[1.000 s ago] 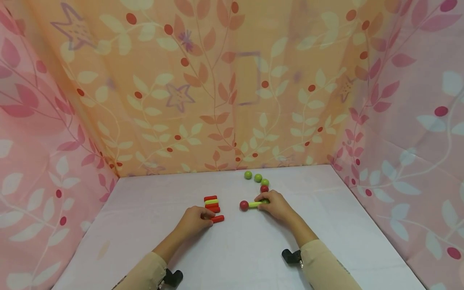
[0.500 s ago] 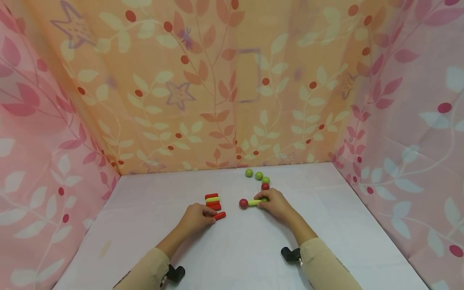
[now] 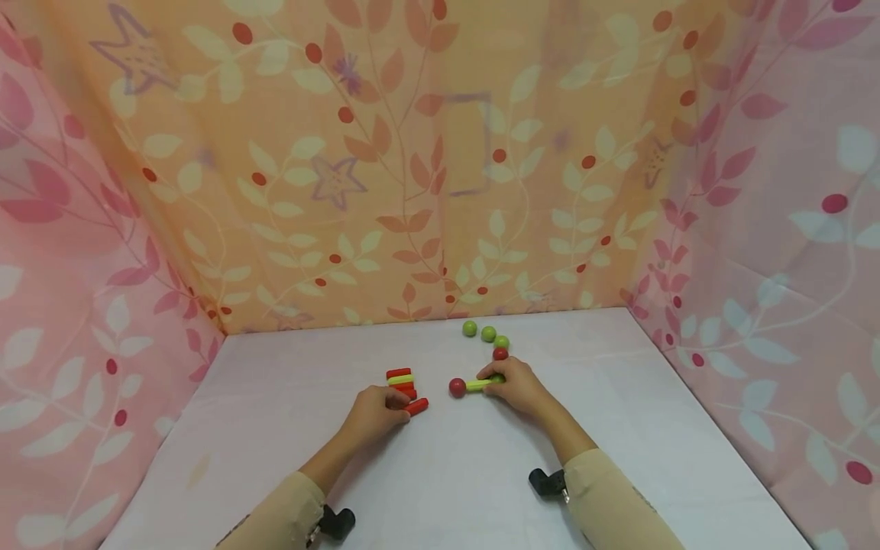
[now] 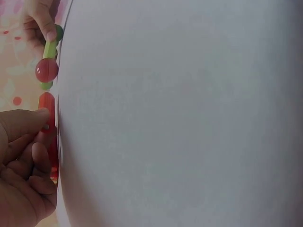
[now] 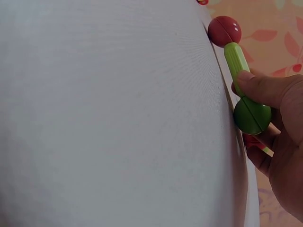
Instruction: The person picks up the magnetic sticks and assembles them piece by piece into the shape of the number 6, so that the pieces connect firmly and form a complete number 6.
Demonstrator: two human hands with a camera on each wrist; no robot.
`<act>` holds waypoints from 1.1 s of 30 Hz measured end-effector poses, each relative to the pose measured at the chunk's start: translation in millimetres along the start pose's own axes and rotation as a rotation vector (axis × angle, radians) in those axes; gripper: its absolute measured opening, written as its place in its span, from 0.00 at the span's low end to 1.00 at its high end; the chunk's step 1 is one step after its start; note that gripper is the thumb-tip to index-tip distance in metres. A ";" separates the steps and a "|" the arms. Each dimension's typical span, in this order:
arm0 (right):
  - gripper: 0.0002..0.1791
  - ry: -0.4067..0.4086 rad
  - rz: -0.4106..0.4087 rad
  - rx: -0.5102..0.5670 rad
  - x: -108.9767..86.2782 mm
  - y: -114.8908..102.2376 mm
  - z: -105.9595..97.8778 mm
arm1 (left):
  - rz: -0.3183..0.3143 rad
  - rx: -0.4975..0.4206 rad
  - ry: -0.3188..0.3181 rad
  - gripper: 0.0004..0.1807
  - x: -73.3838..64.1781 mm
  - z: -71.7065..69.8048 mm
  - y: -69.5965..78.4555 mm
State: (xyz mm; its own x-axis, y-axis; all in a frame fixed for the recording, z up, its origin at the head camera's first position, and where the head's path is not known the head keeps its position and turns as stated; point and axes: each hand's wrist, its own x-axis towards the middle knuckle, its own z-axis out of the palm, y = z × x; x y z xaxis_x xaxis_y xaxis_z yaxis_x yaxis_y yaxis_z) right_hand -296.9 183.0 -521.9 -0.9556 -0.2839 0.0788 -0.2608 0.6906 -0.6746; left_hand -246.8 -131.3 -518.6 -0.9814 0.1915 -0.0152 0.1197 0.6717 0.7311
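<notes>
My right hand (image 3: 519, 386) pinches a light green rod (image 5: 235, 59) between thumb and fingers. One end of the rod meets a red ball (image 5: 225, 31), the other a green ball (image 5: 252, 116). To the left, my left hand (image 3: 374, 416) pinches a red rod (image 3: 416, 406) by one end; its free end points toward the red ball. Just beyond the left fingers lie several short rods side by side, among them a yellow-green rod (image 3: 400, 379) and a red rod (image 3: 399, 373).
Past the right hand, a second red ball (image 3: 500, 354) sits beside a light green ball (image 3: 502, 341). Two more light green balls, one nearer the middle (image 3: 488, 334) and one at the far edge (image 3: 470, 328), stand on the white table (image 3: 275, 428). Patterned curtains (image 3: 412, 153) enclose the table.
The left hand has shifted slightly right and away from me with the red rod, whose free end now angles up toward the far side. The right hand stays nearly in place.
</notes>
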 end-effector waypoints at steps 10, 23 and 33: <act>0.10 -0.009 0.012 0.005 0.4 -0.8 0.2 | -0.017 -0.079 -0.056 0.14 -1.0 6.0 15.6; 0.10 -0.013 0.020 0.000 -1.0 -2.6 -0.9 | -0.029 -0.193 -0.044 0.13 3.2 21.5 26.6; 0.10 -0.008 0.009 0.006 -3.0 -3.0 -1.3 | -0.067 -0.205 -0.021 0.12 3.5 33.9 37.8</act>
State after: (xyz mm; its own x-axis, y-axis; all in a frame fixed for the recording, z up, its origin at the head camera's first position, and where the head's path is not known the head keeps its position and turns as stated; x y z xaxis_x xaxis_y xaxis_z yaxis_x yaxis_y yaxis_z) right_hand -293.4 182.6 -519.2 -0.9567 -0.2832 0.0667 -0.2513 0.6891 -0.6797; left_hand -240.6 -81.0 -514.2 -0.9826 0.1674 -0.0807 0.0194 0.5243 0.8513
